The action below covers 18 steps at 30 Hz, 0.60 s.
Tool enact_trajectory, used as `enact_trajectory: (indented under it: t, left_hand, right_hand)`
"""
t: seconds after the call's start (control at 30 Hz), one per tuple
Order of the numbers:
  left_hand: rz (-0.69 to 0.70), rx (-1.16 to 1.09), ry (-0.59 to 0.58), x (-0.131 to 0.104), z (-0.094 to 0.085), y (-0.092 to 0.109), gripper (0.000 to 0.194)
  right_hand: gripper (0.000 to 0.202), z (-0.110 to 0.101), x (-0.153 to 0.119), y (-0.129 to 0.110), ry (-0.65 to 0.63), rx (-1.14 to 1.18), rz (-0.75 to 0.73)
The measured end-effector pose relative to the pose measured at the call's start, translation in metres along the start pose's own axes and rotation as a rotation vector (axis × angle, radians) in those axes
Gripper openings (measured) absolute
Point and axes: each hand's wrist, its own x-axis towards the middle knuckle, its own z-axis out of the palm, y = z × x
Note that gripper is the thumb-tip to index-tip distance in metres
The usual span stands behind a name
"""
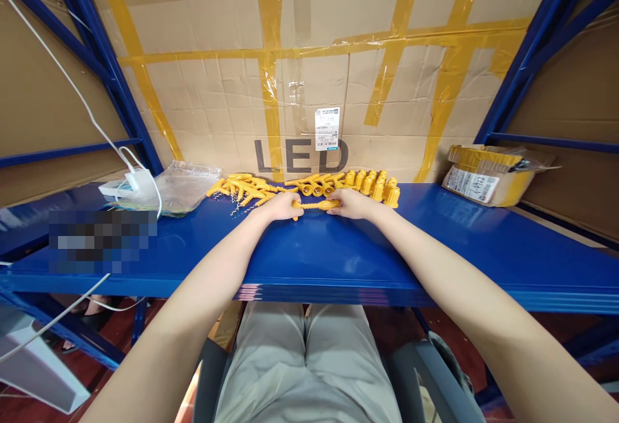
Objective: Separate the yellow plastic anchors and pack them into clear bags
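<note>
Reaching forward over the blue counter, two bare arms converged at centre. Left grip: one, narrow, closed on one end of the yellow piece. Right grip: one, narrow, closed on its other end. Yellow piece: one, about level between the two, near the counter's middle. Corkscrew pieces: yellow, heaped behind and to the left, metal spirals showing; overlap prevented a count. Round open ends: three, yellow, side by side behind the held piece. Upright caps: yellow, grouped at right, partly overlapping, count uncertain. Cardboard panel: one, lettered "LED" in large capitals. White label: one, on the panel, barcoded, fine print illegible. Cardboard box: one, far right, labelled, its writing unclear.
</note>
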Motion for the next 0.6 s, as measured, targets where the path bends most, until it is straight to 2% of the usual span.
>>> enact_trajectory:
  t: [0.23,0.6]
  left_hand:
    - [-0.028,-0.011,-0.007,-0.0008,-0.001,0.0006,0.017]
    - [-0.016,-0.055,-0.027,-0.0017,-0.0015,0.0014,0.015]
  right_hand:
    - [0.025,-0.0031,-0.003,-0.0043,-0.015,0.081,0.006]
    - [0.025,-0.003,-0.0016,-0.0023,-0.01,0.016,-0.061]
